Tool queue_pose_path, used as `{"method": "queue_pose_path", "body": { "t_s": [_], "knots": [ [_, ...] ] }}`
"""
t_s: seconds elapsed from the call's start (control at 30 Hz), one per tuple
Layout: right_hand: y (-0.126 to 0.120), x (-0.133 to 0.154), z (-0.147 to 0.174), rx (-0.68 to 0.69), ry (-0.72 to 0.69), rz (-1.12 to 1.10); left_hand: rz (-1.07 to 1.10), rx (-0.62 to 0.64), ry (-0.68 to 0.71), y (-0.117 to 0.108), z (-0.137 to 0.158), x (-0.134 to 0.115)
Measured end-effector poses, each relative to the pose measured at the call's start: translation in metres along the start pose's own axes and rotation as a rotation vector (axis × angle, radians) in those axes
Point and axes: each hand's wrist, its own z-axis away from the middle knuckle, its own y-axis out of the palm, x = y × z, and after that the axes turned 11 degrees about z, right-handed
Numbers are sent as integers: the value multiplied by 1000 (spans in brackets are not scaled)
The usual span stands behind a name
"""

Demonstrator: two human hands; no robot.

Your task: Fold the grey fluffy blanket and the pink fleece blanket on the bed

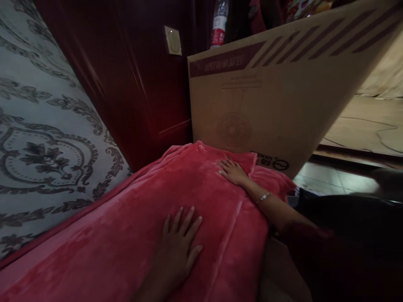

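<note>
A pink-red plush blanket (132, 247) lies spread over a long raised surface and hangs down on its right side. Palm down on it, my left hand (179, 247) rests with its fingers spread. Farther forward, my right hand (232, 171) also lies flat on the blanket, close to its far right corner, fingers stretched out. A bracelet (263, 197) circles the right wrist. Neither hand grips anything. What lies beneath the blanket is hidden.
A big cardboard box (277, 92) stands just beyond the blanket's far end, with a plastic bottle (219, 25) behind its top edge. Dark red wood panelling (126, 63) and patterned wallpaper (47, 138) border the left. Tiled floor (324, 178) shows at right, beside a dark object (346, 218).
</note>
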Motion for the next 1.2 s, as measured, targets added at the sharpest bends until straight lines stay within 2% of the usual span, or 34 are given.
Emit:
{"method": "queue_pose_path", "body": {
  "t_s": [0.1, 0.17, 0.3, 0.47, 0.53, 0.63, 0.8, 0.93, 1.07, 1.13, 1.2],
  "knots": [
    [-7, -7, 11, 25, 72, -7, 26, 56, 74, -6, -1, 0],
    [-10, -1, 18, 22, 82, -21, 25, 61, 70, -8, -2, -2],
    [-6, 16, 43, 14, -21, -55, 6, 69, 43, -9, -3, -7],
    [-6, 0, 60, 44, 6, -61, 30, 228, 58, -14, -2, -17],
    [-13, -1, 61, 53, 26, -66, 55, 264, 28, -16, 4, -22],
    [-23, 19, 70, 31, 52, -82, 95, 264, -11, -19, 26, -36],
    [-17, 63, 111, -71, -255, -117, 111, 289, -56, -21, 64, -67],
    [-14, 67, 126, -19, -235, -80, 131, 305, -94, -25, 69, -82],
    [-29, 77, 136, 22, -187, -87, 173, 359, -159, -37, 78, -87],
    [-34, 90, 148, -61, -277, -124, 169, 354, -206, -42, 91, -91],
    [-31, 102, 164, -135, -433, -145, 140, 316, -272, -43, 109, -97]
  ]
}}
